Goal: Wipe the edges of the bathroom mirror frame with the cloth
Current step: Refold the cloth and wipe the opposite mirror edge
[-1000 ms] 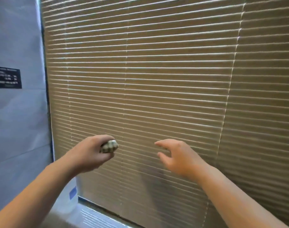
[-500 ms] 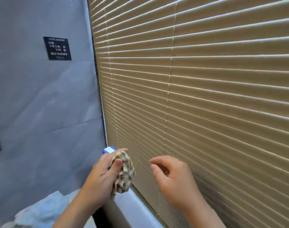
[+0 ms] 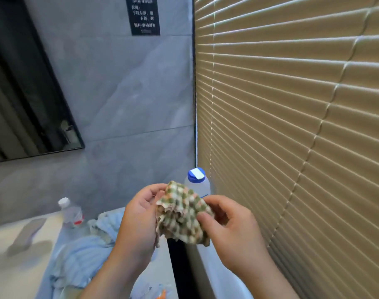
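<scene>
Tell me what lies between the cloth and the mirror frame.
In the head view, only bare grey wall tile separates the cloth, held by both hands, from the mirror frame.

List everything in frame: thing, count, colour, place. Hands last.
cloth: 1, green, white and pink checked, bunched between both hands, centre
mirror: 1, black frame, on the grey wall, upper left, partly cut off
sign: 1, black with white text, on the wall, top centre
blinds: 1 set, tan, closed, right side
large bottle: 1, translucent with blue and white cap, behind the cloth, beside the blinds
small bottle: 1, clear with white cap and red label, on the counter, lower left
towel: 1, light blue, crumpled on the counter, bottom left
left hand: holds the cloth's left side
right hand: pinches the cloth's right side
</scene>
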The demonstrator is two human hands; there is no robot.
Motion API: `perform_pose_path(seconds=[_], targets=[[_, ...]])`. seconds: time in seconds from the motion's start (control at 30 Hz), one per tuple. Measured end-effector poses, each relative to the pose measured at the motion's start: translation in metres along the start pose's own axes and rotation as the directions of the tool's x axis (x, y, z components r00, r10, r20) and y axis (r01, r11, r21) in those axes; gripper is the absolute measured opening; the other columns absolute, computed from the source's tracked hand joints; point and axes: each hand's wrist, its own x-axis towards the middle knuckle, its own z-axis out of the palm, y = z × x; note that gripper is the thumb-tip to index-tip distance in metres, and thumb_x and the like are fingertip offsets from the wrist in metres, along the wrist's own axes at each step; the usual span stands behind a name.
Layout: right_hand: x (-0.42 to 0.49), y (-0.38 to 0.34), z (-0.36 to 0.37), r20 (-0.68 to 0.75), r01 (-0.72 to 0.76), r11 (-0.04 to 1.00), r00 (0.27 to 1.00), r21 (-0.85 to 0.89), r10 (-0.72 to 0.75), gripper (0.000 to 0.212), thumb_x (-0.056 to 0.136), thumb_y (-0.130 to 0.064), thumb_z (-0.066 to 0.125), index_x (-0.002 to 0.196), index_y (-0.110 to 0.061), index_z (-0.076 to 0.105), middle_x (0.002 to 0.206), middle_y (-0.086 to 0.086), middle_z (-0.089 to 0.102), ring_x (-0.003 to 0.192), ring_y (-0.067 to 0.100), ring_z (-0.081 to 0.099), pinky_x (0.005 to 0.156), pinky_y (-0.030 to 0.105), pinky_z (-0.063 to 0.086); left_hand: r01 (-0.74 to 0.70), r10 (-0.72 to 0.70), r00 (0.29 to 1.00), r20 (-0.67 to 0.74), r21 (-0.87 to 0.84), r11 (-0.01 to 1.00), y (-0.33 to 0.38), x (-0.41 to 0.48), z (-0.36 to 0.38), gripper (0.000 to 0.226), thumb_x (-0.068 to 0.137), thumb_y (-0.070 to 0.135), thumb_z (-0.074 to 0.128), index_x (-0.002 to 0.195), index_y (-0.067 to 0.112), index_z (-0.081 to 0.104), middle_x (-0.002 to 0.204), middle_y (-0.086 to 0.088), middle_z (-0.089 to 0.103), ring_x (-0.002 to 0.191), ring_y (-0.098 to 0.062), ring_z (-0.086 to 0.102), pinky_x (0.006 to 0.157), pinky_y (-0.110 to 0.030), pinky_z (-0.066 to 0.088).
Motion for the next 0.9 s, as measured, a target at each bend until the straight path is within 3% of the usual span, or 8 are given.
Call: perform_pose_path(seconds=[0.1,0.17,0.33,0.4,0.5,0.63,0.8,0.9], targets=[[0.007,-0.002,0.004,-0.033,-0.074,0.980,0.996,0.183,0.081,0.017,0.090,-0.010,0.066,0.091,-0.027,0.068,0.075,-0.002,0.069,0.066,0.011,0.061,0.064,0.028,0.051,0.113,-0.083,0.985,0.151,-0.199,0.973,-0.002,0.001,-0.016,0.060,0.076,0.057,0.065,0.119,0.015,0.063,0.111,-0.013,0.070,0.101,-0.028,0.068,0.077,-0.038,0.057],[0.009,-0.007,0.007,-0.015,-0.148,0.941,0.987,0.304,0.160,0.010,0.094,-0.010,0.061,0.094,-0.019,0.064,0.075,0.004,0.070,0.065,0.012,0.062,0.061,0.026,0.050,0.133,-0.085,0.961,0.264,-0.167,0.977,-0.005,0.003,-0.026,0.077,0.058,0.046,0.081,0.127,0.020,0.061,0.123,-0.012,0.066,0.112,-0.033,0.064,0.089,-0.047,0.054],[0.015,-0.011,0.009,0.038,-0.282,0.834,0.953,0.475,0.301,0.021,0.100,-0.019,0.052,0.083,-0.009,0.059,0.062,-0.004,0.060,0.054,0.006,0.052,0.050,0.019,0.042,0.117,-0.101,0.961,0.258,-0.045,0.992,-0.004,0.009,-0.031,0.052,0.063,0.005,0.062,0.111,0.024,0.072,0.115,-0.013,0.069,0.100,-0.031,0.066,0.092,-0.048,0.049],[0.016,-0.011,0.008,0.050,-0.274,0.785,0.954,0.556,0.297,0.027,0.096,-0.033,0.053,0.082,-0.011,0.061,0.064,-0.004,0.064,0.059,0.008,0.058,0.056,0.023,0.047,0.148,-0.140,0.967,0.213,-0.024,0.989,-0.003,0.007,-0.026,0.033,0.070,0.004,0.063,0.097,0.019,0.075,0.105,-0.018,0.071,0.090,-0.032,0.068,0.084,-0.046,0.053],[0.015,-0.002,0.006,0.105,-0.250,0.746,0.966,0.618,0.236,0.038,0.084,-0.049,0.068,0.101,-0.015,0.067,0.085,0.005,0.070,0.077,0.019,0.062,0.072,0.035,0.049,0.219,-0.217,0.972,0.087,-0.007,0.976,-0.003,0.008,-0.018,0.009,0.089,0.005,0.061,0.091,0.007,0.070,0.092,-0.020,0.072,0.081,-0.031,0.071,0.066,-0.037,0.058],[0.012,0.012,0.007,0.190,-0.256,0.786,0.966,0.563,0.178,0.055,0.070,-0.029,0.077,0.122,-0.024,0.062,0.100,0.001,0.072,0.091,0.020,0.070,0.072,0.030,0.054,0.319,-0.317,0.948,0.037,-0.104,0.942,0.000,0.007,-0.013,0.018,0.094,0.012,0.055,0.100,-0.002,0.066,0.098,-0.021,0.073,0.089,-0.033,0.072,0.073,-0.039,0.059],[0.016,0.012,0.011,0.183,-0.286,0.783,0.958,0.552,0.221,0.045,0.070,-0.016,0.062,0.114,-0.023,0.065,0.094,0.008,0.073,0.080,0.019,0.070,0.059,0.026,0.051,0.484,-0.482,0.874,0.067,-0.226,0.845,-0.001,0.010,-0.017,0.028,0.097,0.010,0.049,0.114,-0.008,0.061,0.108,-0.027,0.069,0.095,-0.037,0.070,0.071,-0.047,0.060],[0.019,0.013,0.008,0.182,-0.279,0.779,0.960,0.562,0.213,0.044,0.070,-0.009,0.057,0.110,-0.021,0.068,0.092,0.011,0.073,0.076,0.019,0.069,0.056,0.026,0.050,0.456,-0.456,0.890,0.027,-0.093,0.885,-0.005,0.013,-0.025,0.033,0.087,0.007,0.057,0.117,-0.008,0.059,0.105,-0.025,0.070,0.091,-0.036,0.070,0.078,-0.048,0.058]])
